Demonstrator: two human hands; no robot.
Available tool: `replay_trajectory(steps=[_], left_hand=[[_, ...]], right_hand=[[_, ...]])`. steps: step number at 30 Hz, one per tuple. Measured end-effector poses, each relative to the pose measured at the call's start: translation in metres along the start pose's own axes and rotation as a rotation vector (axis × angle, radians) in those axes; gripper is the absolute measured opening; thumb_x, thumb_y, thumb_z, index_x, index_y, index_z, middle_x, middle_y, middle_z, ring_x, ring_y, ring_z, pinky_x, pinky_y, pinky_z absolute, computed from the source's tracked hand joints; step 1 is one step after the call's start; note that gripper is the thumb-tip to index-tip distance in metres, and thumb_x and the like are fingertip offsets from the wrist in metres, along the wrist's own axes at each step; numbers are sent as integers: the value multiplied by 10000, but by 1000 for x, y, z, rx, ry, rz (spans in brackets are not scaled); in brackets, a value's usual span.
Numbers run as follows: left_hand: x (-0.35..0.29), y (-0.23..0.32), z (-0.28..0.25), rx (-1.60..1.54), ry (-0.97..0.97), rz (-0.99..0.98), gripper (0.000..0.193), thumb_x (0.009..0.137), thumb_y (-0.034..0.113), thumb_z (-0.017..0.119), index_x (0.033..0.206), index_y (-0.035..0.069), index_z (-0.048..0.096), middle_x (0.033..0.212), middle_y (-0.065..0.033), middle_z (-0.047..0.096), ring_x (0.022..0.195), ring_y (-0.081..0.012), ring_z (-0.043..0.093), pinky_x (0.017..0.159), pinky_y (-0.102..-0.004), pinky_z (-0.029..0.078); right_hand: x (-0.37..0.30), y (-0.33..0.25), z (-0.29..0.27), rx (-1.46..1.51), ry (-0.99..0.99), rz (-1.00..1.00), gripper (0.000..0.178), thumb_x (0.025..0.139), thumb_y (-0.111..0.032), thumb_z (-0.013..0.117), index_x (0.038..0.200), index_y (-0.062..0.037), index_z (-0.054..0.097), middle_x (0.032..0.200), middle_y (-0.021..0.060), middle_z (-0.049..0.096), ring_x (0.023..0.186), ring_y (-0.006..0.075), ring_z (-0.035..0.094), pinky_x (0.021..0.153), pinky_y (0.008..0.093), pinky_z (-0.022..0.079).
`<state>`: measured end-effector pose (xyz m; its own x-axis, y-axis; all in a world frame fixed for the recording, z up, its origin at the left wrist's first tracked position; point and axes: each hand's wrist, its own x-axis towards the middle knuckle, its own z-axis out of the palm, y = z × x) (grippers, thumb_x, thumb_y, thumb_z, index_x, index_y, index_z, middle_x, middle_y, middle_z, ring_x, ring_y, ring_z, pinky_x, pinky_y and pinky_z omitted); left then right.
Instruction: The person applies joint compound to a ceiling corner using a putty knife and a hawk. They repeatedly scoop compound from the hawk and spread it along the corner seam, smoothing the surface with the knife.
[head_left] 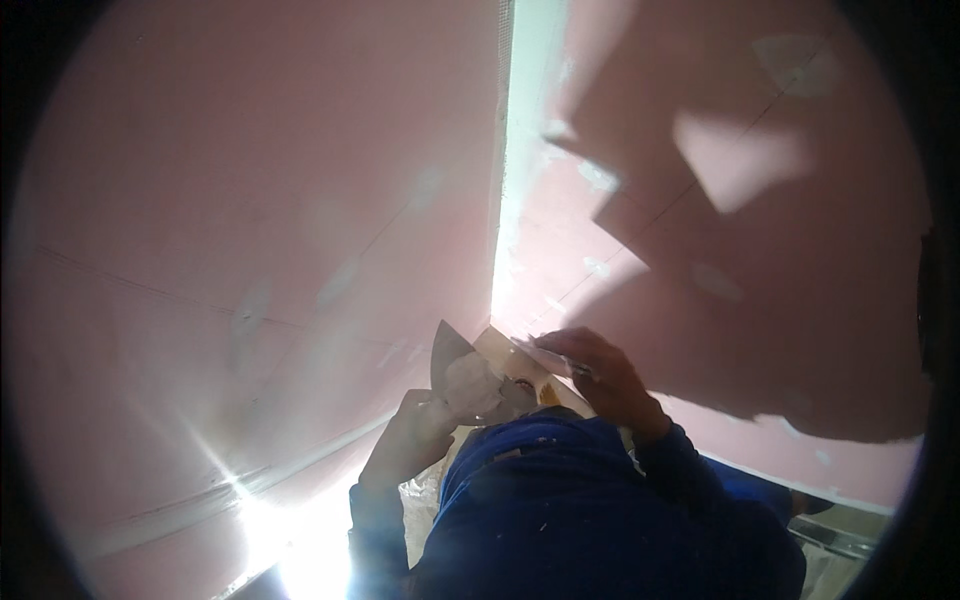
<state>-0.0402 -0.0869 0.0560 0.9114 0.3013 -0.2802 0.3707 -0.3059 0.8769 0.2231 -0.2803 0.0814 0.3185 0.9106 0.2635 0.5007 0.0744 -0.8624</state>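
My left hand [415, 432] is closed at the lower middle, in front of my blue shirt. It holds a wide putty knife [451, 350] whose grey blade points up. A mass of pale joint compound [473, 388] lies on that blade. To the right, my right hand [608, 380] is closed with its fingers bent around a thin flat tool [553, 360], seen nearly edge-on. This looks like a second putty knife, and its handle is hidden in the hand. The two hands are apart, near the bottom of the wall corner.
Pink drywall panels [250, 150] meet at a corner with a white compound strip [517, 150]. Pale filled patches [715, 280] dot both walls. Bright light [300, 550] glares at the lower left. Shadows fall across the right wall. A pale board-like surface [497, 347] shows below the corner.
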Motion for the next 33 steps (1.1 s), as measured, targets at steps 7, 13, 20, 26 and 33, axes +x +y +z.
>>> replay_trajectory(steps=[7, 13, 20, 26, 33], left_hand=[[2, -2, 5, -2, 75, 10, 552, 774, 57, 759, 1273, 53, 522, 1126, -97, 619, 1046, -174, 612, 918, -329, 493], [-4, 16, 5, 120, 42, 38, 534, 757, 92, 782, 1240, 60, 555, 1076, -98, 660, 1027, -195, 640, 916, -354, 501], [-10, 30, -23, 209, 6, -236, 562, 767, 162, 789, 1267, 47, 559, 1030, -160, 699, 958, -270, 693, 877, -382, 536], [-4, 35, -41, 196, -11, -370, 585, 774, 201, 771, 1293, 43, 550, 1079, -187, 699, 967, -310, 698, 896, -390, 541], [0, 34, -44, 151, -20, -313, 600, 774, 218, 771, 1296, 24, 548, 1085, -202, 696, 949, -324, 701, 910, -377, 545]], right_hand=[[-8, -13, 29, -34, -326, 53, 593, 804, -50, 799, 1338, -184, 577, 1470, 165, 412, 1354, 415, 421, 1104, 452, 435], [-8, 22, 5, -390, -326, -55, 547, 840, -20, 764, 1322, -184, 565, 1400, 157, 466, 1306, 390, 464, 1080, 433, 460], [0, 9, -35, -154, -338, -98, 568, 860, -56, 754, 1378, -197, 568, 1397, 130, 501, 1312, 363, 469, 1098, 427, 447], [18, -26, -41, -531, -568, -331, 640, 703, -202, 848, 1285, -371, 643, 1464, 28, 484, 1392, 321, 411, 1173, 582, 321], [25, -31, -29, -584, -616, -367, 558, 682, -210, 847, 1191, -383, 696, 1453, 18, 494, 1411, 306, 390, 1191, 594, 290]])
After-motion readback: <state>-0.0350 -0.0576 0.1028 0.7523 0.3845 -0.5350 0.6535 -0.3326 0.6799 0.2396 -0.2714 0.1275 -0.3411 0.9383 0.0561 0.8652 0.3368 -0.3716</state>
